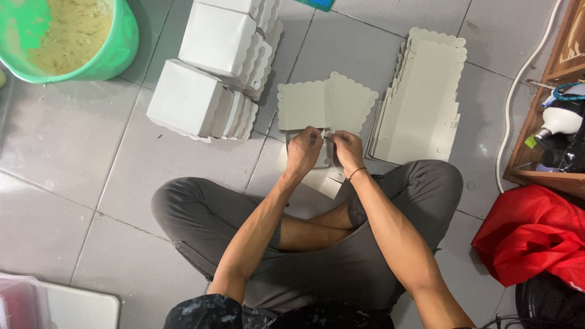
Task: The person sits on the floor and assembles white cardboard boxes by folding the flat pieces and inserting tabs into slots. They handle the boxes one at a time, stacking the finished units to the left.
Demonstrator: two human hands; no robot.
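Note:
I sit cross-legged on a grey tiled floor. My left hand (303, 151) and my right hand (348, 150) both pinch a flat white cardboard box blank (326, 105) with scalloped edges, at its near flaps. The blank lies on the floor just ahead of my knees and is partly folded. To its right lies a stack of flat unfolded blanks (420, 97). To its left stand folded white boxes (207, 73) nested in rows.
A green bucket (119, 49) holding pale dough-like stuff sits at the far left. A white cable (518, 85) runs along a wooden shelf (548, 122) on the right. A red bag (536, 234) lies by my right knee. A white lid (79, 307) is at near left.

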